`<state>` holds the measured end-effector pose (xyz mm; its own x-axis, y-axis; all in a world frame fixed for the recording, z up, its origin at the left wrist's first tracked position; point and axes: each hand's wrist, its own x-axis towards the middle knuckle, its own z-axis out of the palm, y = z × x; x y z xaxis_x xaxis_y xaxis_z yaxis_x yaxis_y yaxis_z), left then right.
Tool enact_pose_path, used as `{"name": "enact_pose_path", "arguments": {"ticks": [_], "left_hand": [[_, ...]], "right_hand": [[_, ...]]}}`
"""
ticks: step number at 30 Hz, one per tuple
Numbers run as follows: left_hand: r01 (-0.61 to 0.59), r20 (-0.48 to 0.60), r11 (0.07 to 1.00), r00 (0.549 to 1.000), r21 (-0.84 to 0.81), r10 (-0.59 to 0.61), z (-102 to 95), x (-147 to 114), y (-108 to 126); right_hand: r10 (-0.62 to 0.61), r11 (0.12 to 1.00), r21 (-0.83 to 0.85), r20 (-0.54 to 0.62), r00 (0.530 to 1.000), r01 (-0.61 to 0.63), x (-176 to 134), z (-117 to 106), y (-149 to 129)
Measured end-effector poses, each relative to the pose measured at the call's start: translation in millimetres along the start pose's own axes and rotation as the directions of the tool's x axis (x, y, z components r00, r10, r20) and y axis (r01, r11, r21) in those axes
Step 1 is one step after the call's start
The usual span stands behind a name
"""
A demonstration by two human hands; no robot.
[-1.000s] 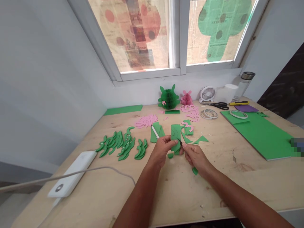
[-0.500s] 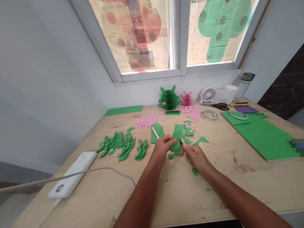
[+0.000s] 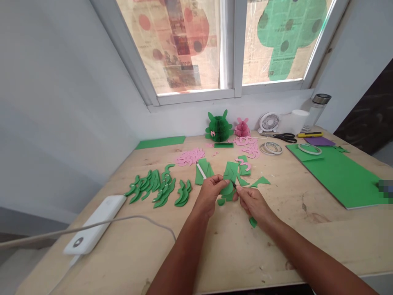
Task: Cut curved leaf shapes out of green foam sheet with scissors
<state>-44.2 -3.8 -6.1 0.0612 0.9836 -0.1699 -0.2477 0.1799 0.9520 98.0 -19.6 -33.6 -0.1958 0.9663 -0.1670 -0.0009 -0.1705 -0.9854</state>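
My left hand (image 3: 211, 191) pinches a piece of green paper (image 3: 226, 188) between thumb and fingers. At the paper's right edge, my right hand (image 3: 251, 200) is closed around a thin dark tool (image 3: 233, 184); its tip meets the paper, but the fingers hide its kind. Beyond them lies a green sheet with curved lines (image 3: 231, 169). One small rounded green scrap (image 3: 221, 202) rests just below the held paper, and another green scrap (image 3: 252, 222) lies by my right wrist. A white pen (image 3: 201, 171) lies beyond my left hand on green paper.
Stacked green curved cutouts (image 3: 164, 188) lie left, with pink cutouts (image 3: 190, 156) behind. Green (image 3: 219, 128) and pink (image 3: 242, 127) paper figures stand near the window. Black scissors (image 3: 285, 137), tape rolls (image 3: 270, 148) and a large green sheet (image 3: 340, 176) are right; a white power bank (image 3: 95, 225) lies left.
Both hands stay at nearly the same place, with only a slight shift of the held paper and dark tool. The whole view has moved very slightly.
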Motion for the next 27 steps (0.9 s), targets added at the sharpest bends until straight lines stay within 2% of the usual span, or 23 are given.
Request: {"name": "enact_pose_path", "arguments": {"ticks": [18, 27], "left_hand": [[-0.007, 0.032, 1.000, 0.999, 0.016, 0.006, -1.0, 0.4, 2.0], [0.011, 0.028, 1.000, 1.000, 0.027, -0.012, -0.9, 0.4, 3.2]], "right_hand": [[-0.015, 1.000, 0.001, 0.010, 1.000, 0.015, -1.0, 0.0, -0.3], [0.022, 1.000, 0.019, 0.010, 1.000, -0.022, -2.4, 1.8, -3.4]]}}
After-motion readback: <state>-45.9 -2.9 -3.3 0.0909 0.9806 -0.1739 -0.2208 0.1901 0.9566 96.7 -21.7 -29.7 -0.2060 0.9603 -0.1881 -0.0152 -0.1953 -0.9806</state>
